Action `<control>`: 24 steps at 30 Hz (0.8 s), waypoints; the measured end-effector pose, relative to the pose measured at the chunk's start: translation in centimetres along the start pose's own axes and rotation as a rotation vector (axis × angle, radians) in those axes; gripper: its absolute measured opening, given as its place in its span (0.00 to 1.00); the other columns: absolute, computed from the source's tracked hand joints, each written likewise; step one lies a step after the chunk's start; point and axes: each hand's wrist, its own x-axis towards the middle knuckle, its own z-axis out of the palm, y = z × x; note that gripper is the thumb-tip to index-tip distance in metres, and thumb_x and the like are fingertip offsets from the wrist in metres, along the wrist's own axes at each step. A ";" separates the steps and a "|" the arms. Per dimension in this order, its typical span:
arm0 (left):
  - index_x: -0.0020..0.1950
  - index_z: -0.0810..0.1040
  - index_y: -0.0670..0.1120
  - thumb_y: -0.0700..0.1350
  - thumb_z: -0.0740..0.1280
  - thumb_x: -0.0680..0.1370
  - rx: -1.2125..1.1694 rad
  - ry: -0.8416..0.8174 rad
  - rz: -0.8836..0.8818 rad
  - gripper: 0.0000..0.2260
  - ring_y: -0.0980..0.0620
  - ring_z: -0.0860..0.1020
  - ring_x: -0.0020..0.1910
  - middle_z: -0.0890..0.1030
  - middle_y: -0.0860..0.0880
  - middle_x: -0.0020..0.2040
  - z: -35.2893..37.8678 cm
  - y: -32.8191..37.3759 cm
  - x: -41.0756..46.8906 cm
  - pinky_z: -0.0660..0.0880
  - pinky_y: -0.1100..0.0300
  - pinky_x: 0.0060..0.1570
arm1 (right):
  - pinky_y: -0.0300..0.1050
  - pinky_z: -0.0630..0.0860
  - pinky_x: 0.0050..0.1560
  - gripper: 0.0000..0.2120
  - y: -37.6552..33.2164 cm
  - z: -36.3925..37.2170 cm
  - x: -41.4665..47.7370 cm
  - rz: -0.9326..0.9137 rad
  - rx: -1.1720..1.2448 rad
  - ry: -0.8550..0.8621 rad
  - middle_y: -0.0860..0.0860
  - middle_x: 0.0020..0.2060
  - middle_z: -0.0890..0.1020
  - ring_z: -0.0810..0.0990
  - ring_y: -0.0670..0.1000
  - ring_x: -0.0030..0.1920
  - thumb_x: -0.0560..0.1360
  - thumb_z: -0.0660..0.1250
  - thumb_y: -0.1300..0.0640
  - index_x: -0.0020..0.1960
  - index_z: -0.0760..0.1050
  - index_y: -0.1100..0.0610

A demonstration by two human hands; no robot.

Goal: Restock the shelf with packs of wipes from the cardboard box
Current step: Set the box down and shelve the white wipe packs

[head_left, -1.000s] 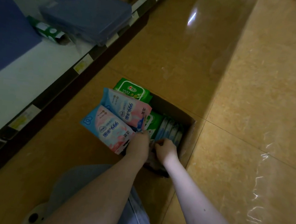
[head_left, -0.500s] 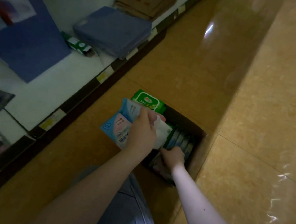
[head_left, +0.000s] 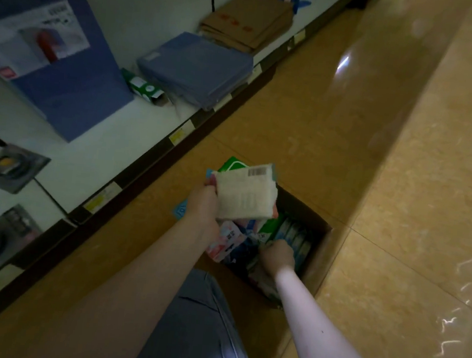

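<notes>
Glossy tan floor tiles (head_left: 400, 194) run along a low white shelf (head_left: 87, 158) on the left, whose dark front edge carries yellow price labels (head_left: 180, 134). On the shelf lie a large blue pack (head_left: 66, 76), a flat blue package (head_left: 196, 68), a small green carton (head_left: 144, 87) on its side between them, and, farther off, a brown stack (head_left: 250, 21).

The open cardboard box (head_left: 320, 259) sits on the floor just right of the shelf, with packs of wipes (head_left: 292, 236) standing on edge inside. The left hand (head_left: 203, 204) grips a bunch of packs above the box's left side, the top white-backed pack (head_left: 244, 197) turned barcode up. The right hand (head_left: 276, 257) is down in the box with curled fingers; whether it grips a pack I cannot tell. A knee (head_left: 200, 328) in grey-blue cloth is nearest.
</notes>
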 end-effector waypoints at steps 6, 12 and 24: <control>0.58 0.77 0.49 0.60 0.59 0.77 -0.110 -0.198 -0.123 0.19 0.45 0.79 0.50 0.81 0.44 0.53 0.1 2.2 -1.7 0.76 0.56 0.46 | 0.43 0.68 0.49 0.18 -2.6 -4.6 -1.0 -0.024 -0.030 0.012 0.62 0.61 0.74 0.74 0.60 0.59 0.81 0.55 0.58 0.67 0.64 0.67; 0.63 0.69 0.43 0.31 0.60 0.75 -0.235 -0.249 -0.091 0.18 0.42 0.76 0.54 0.77 0.40 0.54 1.5 3.3 -2.9 0.76 0.55 0.45 | 0.54 0.81 0.39 0.34 -5.7 -9.2 -2.6 0.059 -0.002 -0.086 0.61 0.70 0.63 0.74 0.64 0.59 0.79 0.56 0.67 0.76 0.44 0.49; 0.47 0.76 0.45 0.37 0.63 0.78 -0.491 -0.301 0.007 0.05 0.41 0.74 0.61 0.79 0.39 0.53 2.7 6.9 -5.6 0.71 0.47 0.63 | 0.43 0.81 0.37 0.37 -10.6 -13.2 -5.4 -0.352 0.324 -0.081 0.55 0.60 0.75 0.78 0.56 0.55 0.67 0.75 0.63 0.71 0.61 0.60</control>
